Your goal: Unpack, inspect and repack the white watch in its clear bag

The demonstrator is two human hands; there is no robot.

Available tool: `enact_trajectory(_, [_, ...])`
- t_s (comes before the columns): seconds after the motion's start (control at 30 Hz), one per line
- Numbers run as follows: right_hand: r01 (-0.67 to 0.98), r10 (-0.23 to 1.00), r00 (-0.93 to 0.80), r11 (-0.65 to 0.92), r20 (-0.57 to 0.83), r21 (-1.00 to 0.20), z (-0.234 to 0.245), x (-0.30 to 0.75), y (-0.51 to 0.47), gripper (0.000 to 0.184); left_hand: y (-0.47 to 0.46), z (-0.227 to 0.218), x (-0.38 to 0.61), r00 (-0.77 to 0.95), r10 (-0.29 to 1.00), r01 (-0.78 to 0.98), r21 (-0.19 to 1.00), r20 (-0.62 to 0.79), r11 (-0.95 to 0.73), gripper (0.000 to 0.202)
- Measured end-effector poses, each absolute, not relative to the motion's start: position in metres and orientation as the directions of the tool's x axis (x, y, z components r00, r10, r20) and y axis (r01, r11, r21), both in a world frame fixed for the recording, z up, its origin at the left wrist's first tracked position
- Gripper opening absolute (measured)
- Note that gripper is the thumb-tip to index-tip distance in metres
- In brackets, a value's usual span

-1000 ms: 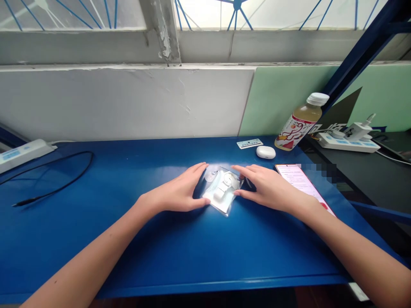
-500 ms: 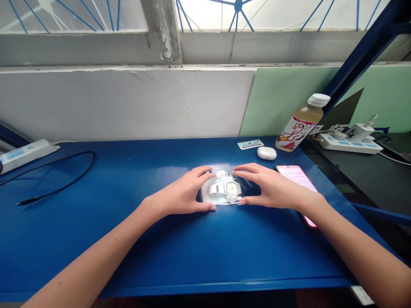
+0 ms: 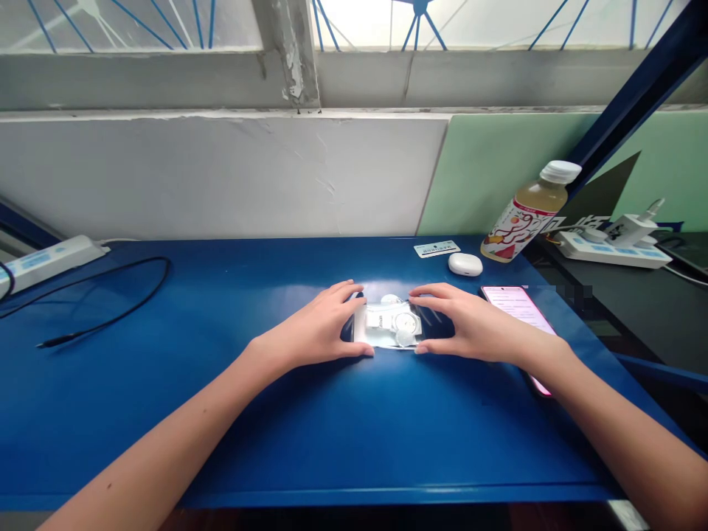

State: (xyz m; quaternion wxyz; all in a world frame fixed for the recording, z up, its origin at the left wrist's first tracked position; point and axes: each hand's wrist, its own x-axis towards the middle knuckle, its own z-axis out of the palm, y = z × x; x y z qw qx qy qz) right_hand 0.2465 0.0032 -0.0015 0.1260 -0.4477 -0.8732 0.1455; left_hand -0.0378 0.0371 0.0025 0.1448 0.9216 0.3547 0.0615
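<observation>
A small clear plastic bag (image 3: 390, 324) with a white wristwatch inside lies on the blue table (image 3: 276, 420), lit by a bright glare. My left hand (image 3: 315, 332) grips the bag's left edge, thumb near me and fingers curled over the far side. My right hand (image 3: 470, 328) holds the right edge the same way. The bag sits level between the two hands, its long side running left to right.
A phone (image 3: 517, 306) with a lit screen lies just right of my right hand. Behind it are a white earbud case (image 3: 465, 263), a small card (image 3: 436, 248) and a juice bottle (image 3: 531, 212). A black cable (image 3: 110, 310) and a power strip (image 3: 44, 259) lie at far left.
The bag lay slanted one second ago; both hands have turned it level and closed in on its two ends. The camera has shifted slightly left.
</observation>
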Motion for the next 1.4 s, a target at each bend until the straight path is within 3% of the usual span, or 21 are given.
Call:
enact_trajectory(0.2, [0.746, 0.817, -0.568, 0.563, 0.100, -0.356, -0.004, 0.247, 0.003, 0.069, 0.035, 0.006, -0.033, 0.774, 0.629, 0.586, 0.298, 0.069, -0.754, 0.068])
enact_trajectory(0.47, [0.757, 0.825, -0.554, 0.556, 0.113, -0.345, -0.003, 0.249, 0.003, 0.069, 0.037, 0.011, -0.039, 0.713, 0.701, 0.674, 0.300, -0.026, -0.675, 0.079])
enact_trajectory(0.77, [0.763, 0.814, -0.568, 0.575, 0.121, -0.296, -0.004, 0.251, 0.003, 0.072, 0.039, 0.007, -0.042, 0.719, 0.694, 0.660, 0.329, -0.018, -0.675, 0.079])
enact_trajectory(1.03, [0.778, 0.808, -0.584, 0.583, 0.072, -0.235, -0.007, 0.254, 0.004, 0.082, 0.039, 0.009, -0.044, 0.727, 0.682, 0.674, 0.279, -0.086, -0.684, 0.086])
enact_trajectory(1.13, [0.763, 0.797, -0.594, 0.601, 0.107, -0.239, -0.004, 0.253, 0.005, 0.072, 0.040, 0.009, -0.045, 0.733, 0.676, 0.667, 0.275, -0.073, -0.693, 0.078])
enact_trajectory(1.27, [0.695, 0.750, -0.630, 0.661, 0.204, -0.284, 0.002, 0.248, 0.005, 0.036, 0.041, 0.010, -0.044, 0.742, 0.668, 0.650, 0.300, -0.051, -0.699, 0.062])
enact_trajectory(1.4, [0.645, 0.802, -0.478, 0.597, 0.357, -0.477, 0.004, 0.241, 0.003, 0.027, 0.043, 0.010, -0.041, 0.767, 0.641, 0.579, 0.391, 0.038, -0.716, 0.043])
